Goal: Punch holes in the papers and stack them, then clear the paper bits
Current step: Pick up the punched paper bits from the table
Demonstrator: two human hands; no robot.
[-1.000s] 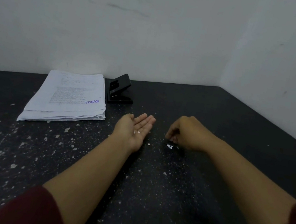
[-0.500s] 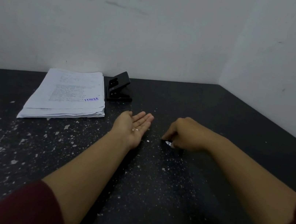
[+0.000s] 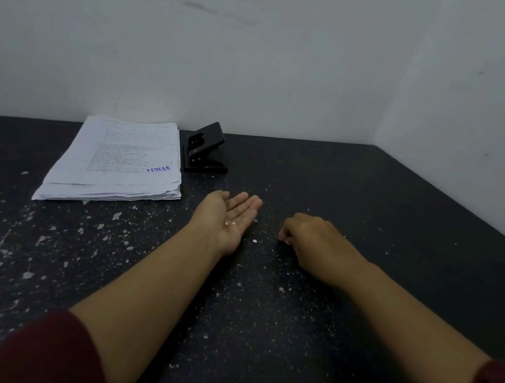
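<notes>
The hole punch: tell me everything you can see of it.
The hole punch is a small black desk model, apparently metal, with a flat base and a hinged lever raised at an angle. Two small holes show in its front face. It sits upright on the dark speckled counter, close to the back wall, just right of the paper stack; whether the two touch cannot be told. Neither hand touches it: both lie nearer the camera.

Both forearms reached forward over the dark table [image 3: 373, 209]. The left hand [image 3: 227, 217] lay palm up, fingers straight. The right hand [image 3: 312, 243] rested knuckles up, fingers curled to the table.
</notes>
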